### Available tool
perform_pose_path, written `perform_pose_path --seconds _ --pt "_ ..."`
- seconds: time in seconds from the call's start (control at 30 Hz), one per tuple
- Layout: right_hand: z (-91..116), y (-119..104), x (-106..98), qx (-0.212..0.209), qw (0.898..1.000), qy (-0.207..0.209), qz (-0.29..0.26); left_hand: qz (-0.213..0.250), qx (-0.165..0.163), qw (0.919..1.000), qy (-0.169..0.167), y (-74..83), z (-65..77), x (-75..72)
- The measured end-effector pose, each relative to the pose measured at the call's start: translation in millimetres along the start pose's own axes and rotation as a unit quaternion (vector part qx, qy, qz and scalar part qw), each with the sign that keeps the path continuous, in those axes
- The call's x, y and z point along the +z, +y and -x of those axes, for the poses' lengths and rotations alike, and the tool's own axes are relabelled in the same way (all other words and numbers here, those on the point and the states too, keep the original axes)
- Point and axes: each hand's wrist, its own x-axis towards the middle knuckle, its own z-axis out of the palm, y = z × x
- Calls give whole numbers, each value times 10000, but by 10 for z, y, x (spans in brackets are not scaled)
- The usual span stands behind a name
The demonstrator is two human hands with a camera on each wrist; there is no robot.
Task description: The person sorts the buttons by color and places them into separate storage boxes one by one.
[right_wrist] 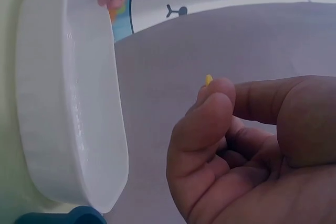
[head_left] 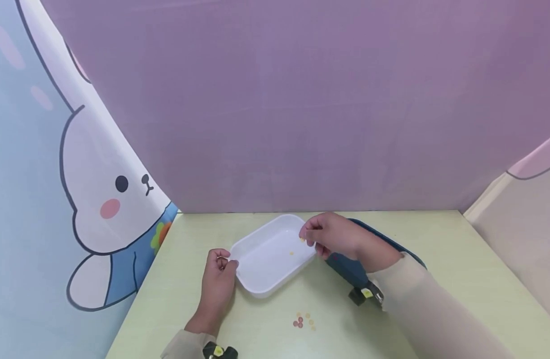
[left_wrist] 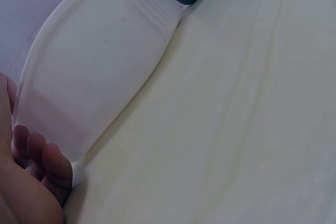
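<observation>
A white rectangular plastic tray rests on the table, a small yellow piece lying on its floor. My left hand grips its left end, thumb at the rim; in the left wrist view curled fingertips press against the outer wall. Above the tray's right end, my right hand pinches a tiny yellow disc between thumb and index finger, the other fingers curled below. On the table in front of the tray lies a small group of red discs and pale yellow discs.
A dark blue tray stands right of the white one, partly hidden under my right forearm; a small red spot shows inside it. A purple cloth wall rises behind the table. A rabbit-print curtain hangs at the left.
</observation>
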Motion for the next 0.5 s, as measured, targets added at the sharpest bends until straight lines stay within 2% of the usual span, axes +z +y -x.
perform_pose_path --seconds 0.13,0.5 --pt "-156 -13 -45 124 9998 -45 -173 7 14 10000 24 10 -3 8" --pt "-455 6 -117 488 9986 -52 -179 -34 110 9999 23 25 6 23"
